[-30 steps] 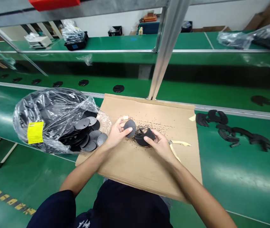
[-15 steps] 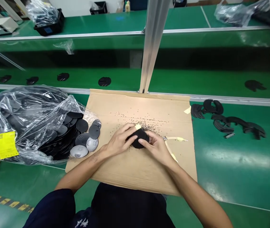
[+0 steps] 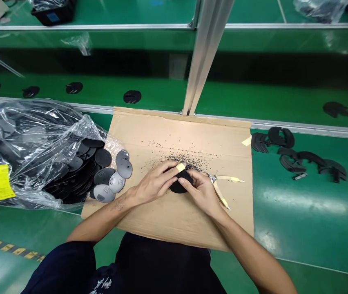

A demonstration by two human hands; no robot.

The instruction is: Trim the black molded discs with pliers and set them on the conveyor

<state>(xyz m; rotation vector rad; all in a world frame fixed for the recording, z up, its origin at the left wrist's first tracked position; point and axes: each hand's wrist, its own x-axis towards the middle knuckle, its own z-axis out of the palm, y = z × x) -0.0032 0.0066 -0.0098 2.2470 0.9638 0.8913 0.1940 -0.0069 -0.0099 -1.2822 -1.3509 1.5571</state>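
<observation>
Both hands hold one round black disc (image 3: 178, 187) over the cardboard sheet (image 3: 161, 216). My left hand (image 3: 155, 181) grips its left side, with a yellow wrap on one finger. My right hand (image 3: 203, 190) pinches its right edge between thumb and fingers. Small black scraps (image 3: 189, 160) are scattered just beyond the disc. Right of my right hand lie pliers-like cutters (image 3: 219, 185) with pale yellow handles, spread apart. Fingers cover part of the disc.
At left, a clear plastic bag (image 3: 39, 134) spills black discs (image 3: 103, 157); several lie on the cardboard's edge. Curved black pieces (image 3: 311, 157) rest on the green table (image 3: 302, 220) at right. A metal post (image 3: 204, 57) rises behind the cardboard. More discs (image 3: 132, 96) sit on the shelf.
The camera view has tipped downward and shifted slightly. Both hands still hold the disc, which has turned or tilted a little. The cutters show more plainly beside my right hand.
</observation>
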